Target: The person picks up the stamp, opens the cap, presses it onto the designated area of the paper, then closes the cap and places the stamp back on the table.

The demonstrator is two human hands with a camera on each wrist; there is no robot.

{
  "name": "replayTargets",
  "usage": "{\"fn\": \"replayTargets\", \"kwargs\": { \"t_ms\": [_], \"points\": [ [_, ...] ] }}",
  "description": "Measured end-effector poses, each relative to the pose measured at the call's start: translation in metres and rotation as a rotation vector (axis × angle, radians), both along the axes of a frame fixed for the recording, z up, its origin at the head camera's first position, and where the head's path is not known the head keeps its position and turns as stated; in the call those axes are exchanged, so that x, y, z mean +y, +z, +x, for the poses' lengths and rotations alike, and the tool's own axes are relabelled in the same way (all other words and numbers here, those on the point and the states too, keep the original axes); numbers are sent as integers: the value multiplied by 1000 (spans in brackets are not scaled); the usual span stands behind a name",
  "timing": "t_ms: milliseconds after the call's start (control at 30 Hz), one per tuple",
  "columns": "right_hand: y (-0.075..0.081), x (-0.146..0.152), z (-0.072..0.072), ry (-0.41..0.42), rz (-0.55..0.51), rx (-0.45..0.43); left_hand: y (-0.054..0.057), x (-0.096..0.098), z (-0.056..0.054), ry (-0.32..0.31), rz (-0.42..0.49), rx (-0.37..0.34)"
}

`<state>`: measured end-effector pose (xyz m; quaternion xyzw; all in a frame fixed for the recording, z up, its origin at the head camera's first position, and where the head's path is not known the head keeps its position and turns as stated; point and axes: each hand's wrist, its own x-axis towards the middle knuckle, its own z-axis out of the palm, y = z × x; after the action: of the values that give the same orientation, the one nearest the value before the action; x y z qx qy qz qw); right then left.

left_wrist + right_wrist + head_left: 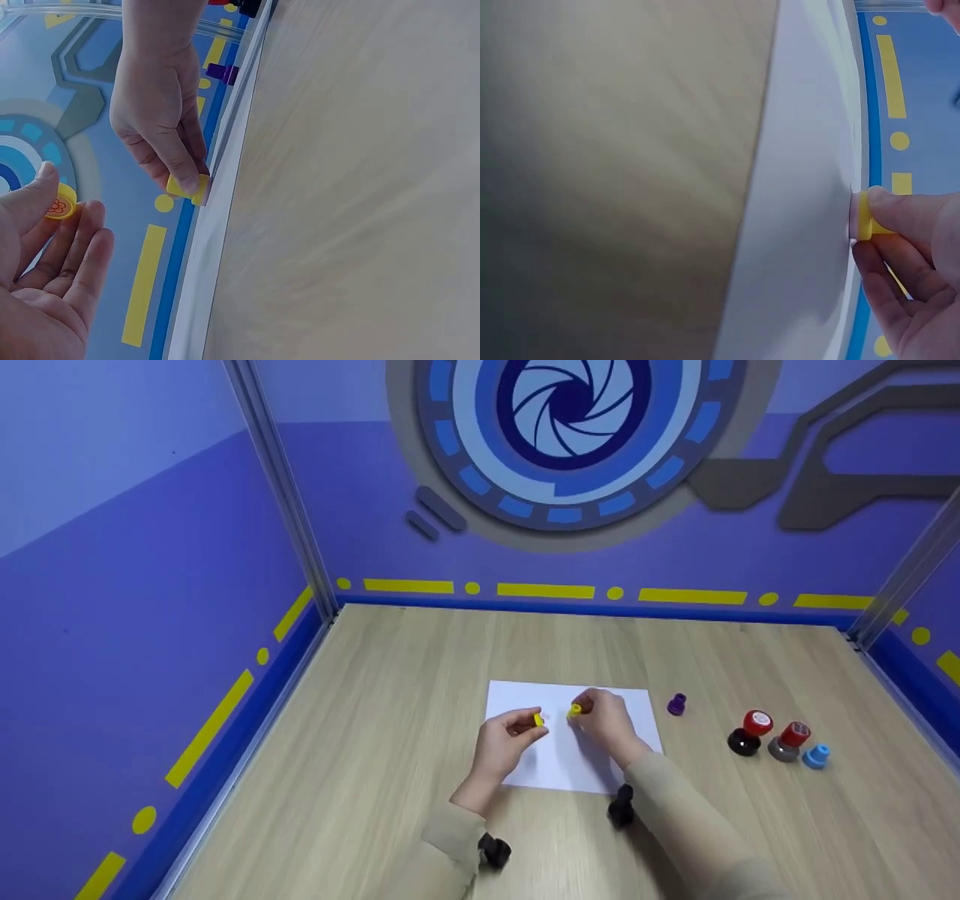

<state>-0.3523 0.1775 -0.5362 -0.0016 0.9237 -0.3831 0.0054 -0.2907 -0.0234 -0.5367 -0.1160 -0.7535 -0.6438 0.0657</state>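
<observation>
White paper (pixel 555 765) lies on the wooden table. My left hand (pixel 501 746) pinches a small round yellow cap (pixel 66 202) between thumb and fingers, above the paper's left part; a red flower shows on its face. Just right of it, my right hand (pixel 606 718) grips a yellow stamp (pixel 865 215) by its body. The stamp's pale pinkish end faces down, right at the paper in the right wrist view. A faint pinkish mark (pixel 546 716) shows on the sheet between the hands.
Right of the paper stands a purple stamp (pixel 677 704). Farther right are a red-and-black stamp (pixel 745 742), a red-and-grey stamp (pixel 784 748) and a light blue stamp (pixel 817 757). Blue printed walls (pixel 360 510) enclose the table's back and sides.
</observation>
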Motion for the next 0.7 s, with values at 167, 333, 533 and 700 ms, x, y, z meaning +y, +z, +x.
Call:
{"fn": "replayTargets", "kwargs": {
  "t_ms": [167, 333, 533, 700],
  "points": [
    [0, 2, -1, 14, -6, 2, 0, 0, 0, 2, -3, 4],
    [-2, 4, -2, 16, -18, 4, 0, 0, 0, 0, -6, 6],
    [0, 12, 0, -12, -84, 17, -2, 1, 0, -1, 4, 1],
    [11, 26, 5, -91, -348, 44, -2, 2, 2, 17, 8, 1]
  ]
}}
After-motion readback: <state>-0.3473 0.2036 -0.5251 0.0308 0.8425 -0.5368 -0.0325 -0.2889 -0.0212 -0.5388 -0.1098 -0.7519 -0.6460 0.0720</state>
